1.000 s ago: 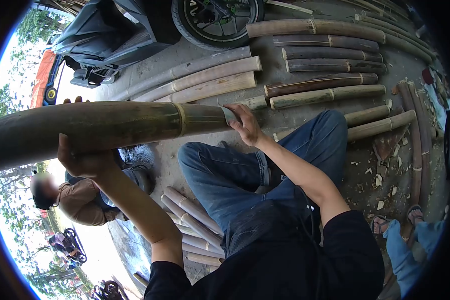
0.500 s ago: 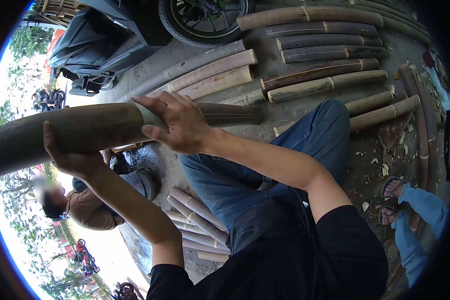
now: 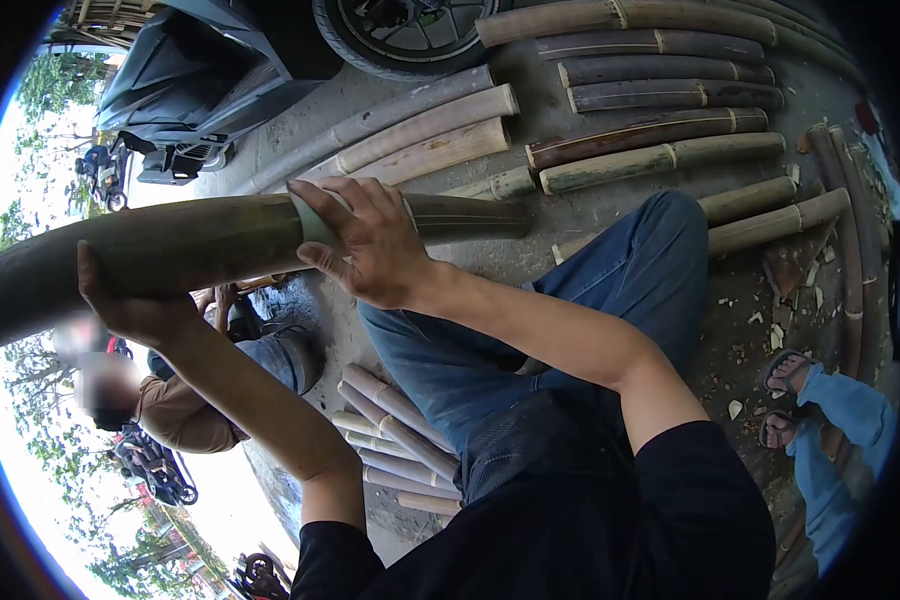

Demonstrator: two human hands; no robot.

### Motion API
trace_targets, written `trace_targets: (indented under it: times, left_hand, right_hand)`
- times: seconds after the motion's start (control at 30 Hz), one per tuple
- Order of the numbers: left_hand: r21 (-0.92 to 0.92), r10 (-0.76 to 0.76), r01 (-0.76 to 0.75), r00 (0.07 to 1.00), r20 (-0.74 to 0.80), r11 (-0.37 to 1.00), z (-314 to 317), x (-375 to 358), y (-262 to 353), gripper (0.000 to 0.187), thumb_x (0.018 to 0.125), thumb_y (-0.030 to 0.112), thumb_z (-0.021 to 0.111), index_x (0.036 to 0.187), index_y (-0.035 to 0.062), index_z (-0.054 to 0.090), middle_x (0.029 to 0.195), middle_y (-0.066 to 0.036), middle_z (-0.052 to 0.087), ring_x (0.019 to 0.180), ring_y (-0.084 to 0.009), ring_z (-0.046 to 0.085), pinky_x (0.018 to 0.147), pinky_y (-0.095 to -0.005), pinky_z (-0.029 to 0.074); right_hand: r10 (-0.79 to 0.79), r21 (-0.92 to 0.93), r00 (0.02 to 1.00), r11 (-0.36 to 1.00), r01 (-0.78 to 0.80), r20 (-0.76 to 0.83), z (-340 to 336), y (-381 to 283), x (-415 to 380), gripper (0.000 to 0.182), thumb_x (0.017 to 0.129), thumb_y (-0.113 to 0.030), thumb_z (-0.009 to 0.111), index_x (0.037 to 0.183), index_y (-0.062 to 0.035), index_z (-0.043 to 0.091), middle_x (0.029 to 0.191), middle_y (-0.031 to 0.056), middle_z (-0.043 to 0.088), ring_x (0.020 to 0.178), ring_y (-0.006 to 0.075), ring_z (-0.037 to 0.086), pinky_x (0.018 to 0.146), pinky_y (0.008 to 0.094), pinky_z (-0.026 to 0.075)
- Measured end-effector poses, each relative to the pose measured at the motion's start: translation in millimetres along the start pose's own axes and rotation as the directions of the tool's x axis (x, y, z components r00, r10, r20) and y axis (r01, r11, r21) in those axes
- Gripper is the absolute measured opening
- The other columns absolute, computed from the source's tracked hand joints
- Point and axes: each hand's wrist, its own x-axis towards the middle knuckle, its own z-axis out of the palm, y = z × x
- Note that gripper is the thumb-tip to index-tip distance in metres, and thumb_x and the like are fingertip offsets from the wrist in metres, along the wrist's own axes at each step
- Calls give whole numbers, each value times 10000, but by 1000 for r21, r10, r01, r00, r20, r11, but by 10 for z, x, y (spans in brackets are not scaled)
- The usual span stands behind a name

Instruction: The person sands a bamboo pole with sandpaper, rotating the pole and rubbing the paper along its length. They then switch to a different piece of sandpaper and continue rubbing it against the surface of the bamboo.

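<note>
A thick, dark green-brown bamboo pole [image 3: 210, 235] runs from the left edge across in front of me, its far end resting low near the floor pieces. My left hand [image 3: 140, 315] supports it from below, fingers wrapped round the underside and one digit up along its near face. My right hand [image 3: 375, 245] is closed over the pole farther along, pressing a pale greenish-white sheet [image 3: 313, 228] around its surface. Most of that sheet is hidden under the palm and fingers. My jeans-clad knee [image 3: 660, 240] is just beyond the right forearm.
Cut bamboo lengths [image 3: 670, 155] lie in rows on the concrete floor, with another stack [image 3: 395, 420] beside my leg. A motorbike [image 3: 200, 85] stands at upper left. One person [image 3: 185, 405] sits at left; another's sandalled feet [image 3: 785, 375] are at right, near scattered chips.
My right hand and the pale sheet have slid a little to the right along the pole. My left hand keeps its hold, nearly unmoved. Motorbikes in the background have shifted.
</note>
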Motion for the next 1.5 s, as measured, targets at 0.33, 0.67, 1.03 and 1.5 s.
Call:
trace_targets:
  times: [0.33,0.67,1.03,1.5]
  left_hand:
    - [-115,-21,30,997,74,993,-64,-93,61,660,905,401,684,1333,-90,576,1263,-280,664,1161,-400,671,1061,-523,522]
    - [-79,93,-85,991,96,993,331,-256,164,686,932,354,602,1373,-165,520,1305,-330,622,1234,-457,631,1113,-521,475]
    - [-135,52,-30,986,161,990,-475,180,-217,775,940,453,560,1444,-121,436,1362,-271,586,1292,-433,582,1080,-566,478]
    - [-66,-38,38,999,11,997,-1065,290,-405,771,939,467,566,1447,-105,467,1350,-297,600,1305,-414,585,1122,-555,450]
  right_hand:
    - [170,20,983,985,-172,74,-249,1233,-910,647,1069,-602,368,1388,-85,590,1199,187,666,1110,389,610,953,503,461]
    - [-176,184,976,963,197,-125,-192,-110,263,663,1034,-589,509,1445,-68,515,1245,191,620,1105,393,625,952,496,494]
    - [146,-71,915,989,-128,376,-551,2327,-1755,746,1070,-614,349,1560,-51,359,1501,217,471,1345,416,475,1161,517,357]
    - [-7,144,928,988,-50,371,-38,1348,-849,674,1054,-596,429,1529,-118,446,1440,176,557,1270,373,551,1101,510,387]
